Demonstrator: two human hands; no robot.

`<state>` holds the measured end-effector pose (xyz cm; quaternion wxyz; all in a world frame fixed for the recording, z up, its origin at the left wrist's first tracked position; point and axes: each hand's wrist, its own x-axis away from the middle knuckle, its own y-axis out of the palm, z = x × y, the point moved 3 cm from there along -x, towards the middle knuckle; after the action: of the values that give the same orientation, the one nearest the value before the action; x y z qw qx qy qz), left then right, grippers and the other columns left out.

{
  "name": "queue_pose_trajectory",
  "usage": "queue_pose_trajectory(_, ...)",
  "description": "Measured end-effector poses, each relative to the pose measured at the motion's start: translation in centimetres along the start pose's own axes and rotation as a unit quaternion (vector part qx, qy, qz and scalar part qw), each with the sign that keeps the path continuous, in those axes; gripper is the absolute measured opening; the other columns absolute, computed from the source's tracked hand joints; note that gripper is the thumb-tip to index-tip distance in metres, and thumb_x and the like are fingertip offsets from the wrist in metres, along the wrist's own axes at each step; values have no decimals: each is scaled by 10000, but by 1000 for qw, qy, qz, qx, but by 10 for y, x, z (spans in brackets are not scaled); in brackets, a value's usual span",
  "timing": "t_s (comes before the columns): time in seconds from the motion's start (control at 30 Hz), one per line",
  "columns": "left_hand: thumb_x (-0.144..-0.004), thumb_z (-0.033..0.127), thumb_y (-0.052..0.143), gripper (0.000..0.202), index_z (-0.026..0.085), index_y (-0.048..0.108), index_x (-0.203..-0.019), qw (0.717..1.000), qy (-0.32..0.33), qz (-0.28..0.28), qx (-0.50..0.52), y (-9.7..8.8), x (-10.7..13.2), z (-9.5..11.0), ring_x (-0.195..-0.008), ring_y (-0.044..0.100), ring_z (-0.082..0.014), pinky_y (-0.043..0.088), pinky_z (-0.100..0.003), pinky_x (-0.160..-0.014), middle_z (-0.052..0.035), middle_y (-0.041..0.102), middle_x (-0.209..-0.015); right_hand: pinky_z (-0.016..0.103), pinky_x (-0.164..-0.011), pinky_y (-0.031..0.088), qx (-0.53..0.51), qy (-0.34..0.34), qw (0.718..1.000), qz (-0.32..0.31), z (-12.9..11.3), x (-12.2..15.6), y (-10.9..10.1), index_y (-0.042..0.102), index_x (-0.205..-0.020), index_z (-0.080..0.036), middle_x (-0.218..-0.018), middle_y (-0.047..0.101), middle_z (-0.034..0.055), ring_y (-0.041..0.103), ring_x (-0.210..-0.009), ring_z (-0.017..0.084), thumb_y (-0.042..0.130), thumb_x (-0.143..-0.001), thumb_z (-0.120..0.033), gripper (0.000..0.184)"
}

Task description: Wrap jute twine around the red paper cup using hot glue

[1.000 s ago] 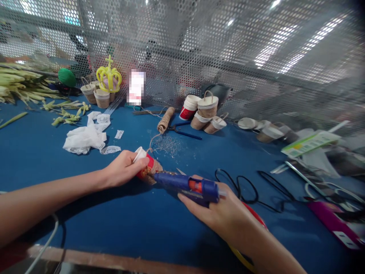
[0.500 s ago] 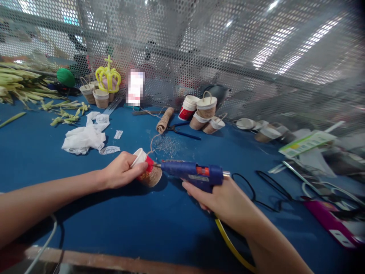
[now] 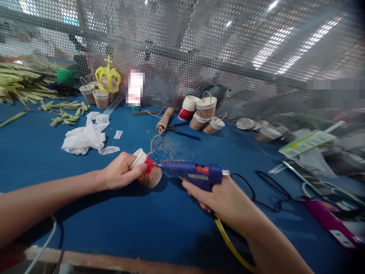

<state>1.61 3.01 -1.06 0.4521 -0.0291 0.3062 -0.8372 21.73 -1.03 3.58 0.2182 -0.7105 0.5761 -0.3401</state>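
Observation:
My left hand [image 3: 122, 172] grips a paper cup [image 3: 148, 166] by its rim, thumb outside. The cup lies tilted, white mouth toward me and left, with twine wound round its lower part and a red band still bare. My right hand [image 3: 212, 196] is wrapped around a blue hot glue gun [image 3: 194, 173]. The gun's metal nozzle points left and meets, or nearly meets, the cup's red wall at the twine's edge. A strand of twine runs from the cup back to a twine roll [image 3: 164, 121].
Behind stand twine-wrapped cups [image 3: 205, 108], red-and-white stacked cups [image 3: 188, 108] and pliers [image 3: 185, 134]. White lace fabric [image 3: 84, 139] lies left, near a yellow crown [image 3: 108, 78]. At right are black cable, a purple power strip [image 3: 332, 222] and a green-white packet [image 3: 308, 144]. Perforated metal forms the back.
Hardly anything differs. The cup and both hands keep almost the same place, with the glue gun's nozzle still at the cup wall.

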Motion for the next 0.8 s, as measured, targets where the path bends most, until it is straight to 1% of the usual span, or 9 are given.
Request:
queue_pose_trajectory(0.13,-795,293,363,318,150,373,-511,1000,-5,7,-3,0,0,-1,-452,267,-58,244,-181,-423,53,311,-482,191,-339,371,11,-16,1000,11,-1,0,0,488,-532,-175,-359,474,-38,442,-321,85,540,-703,-364,260)
queue_pose_trajectory(0.23,-799,331,365,355,151,367,-493,999,-39,2,12,0,-1,-4,-453,239,-59,219,-189,-417,56,274,-484,191,-338,371,16,-34,999,20,-3,2,0,470,-516,-183,-348,466,-44,443,-314,86,539,-702,-340,253)
queue_pose_trajectory(0.33,-797,364,378,392,146,371,-471,996,-79,9,36,1,-1,-4,-452,220,-57,196,-193,-409,56,252,-485,194,-322,352,19,-63,997,29,-6,6,1,437,-480,-197,-333,447,-55,418,-293,80,535,-701,-310,267)
queue_pose_trajectory(0.4,-796,369,384,391,132,425,-487,993,-100,14,64,1,-2,-3,-455,249,-57,218,-186,-414,52,294,-484,197,-319,346,19,-85,996,30,-7,8,2,432,-473,-204,-331,439,-63,405,-289,78,534,-703,-292,266)
queue_pose_trajectory(0.47,-797,371,387,382,117,495,-532,989,-112,13,98,2,-3,-1,-466,301,-59,261,-176,-430,42,375,-497,197,-323,346,19,-100,994,36,-8,10,4,439,-483,-208,-332,427,-71,397,-294,78,541,-695,-270,243)
queue_pose_trajectory(0.57,-789,371,412,371,106,561,-575,984,-122,15,128,2,-4,1,-488,369,-64,318,-165,-460,30,475,-528,199,-342,357,20,-108,992,59,-10,12,4,472,-526,-206,-369,434,-70,391,-314,78,555,-678,-246,178)
queue_pose_trajectory(0.6,-786,366,421,363,104,580,-592,983,-126,17,134,2,-4,1,-496,391,-67,334,-164,-472,27,502,-538,201,-360,372,20,-111,992,65,-11,12,4,487,-541,-203,-397,455,-61,403,-331,81,554,-675,-240,154)
queue_pose_trajectory(0.7,-793,349,415,349,107,623,-653,978,-135,19,159,3,-4,-1,-523,453,-76,372,-164,-508,16,572,-581,212,-444,427,19,-122,991,47,-14,12,6,528,-583,-198,-502,536,-21,485,-428,108,537,-670,-225,92)
queue_pose_trajectory(0.8,-805,345,396,352,113,639,-700,973,-141,16,182,4,-3,-3,-556,504,-88,399,-171,-541,-2,623,-646,222,-487,443,14,-122,992,36,-13,12,8,525,-603,-197,-542,555,-6,521,-494,127,512,-682,-231,87)
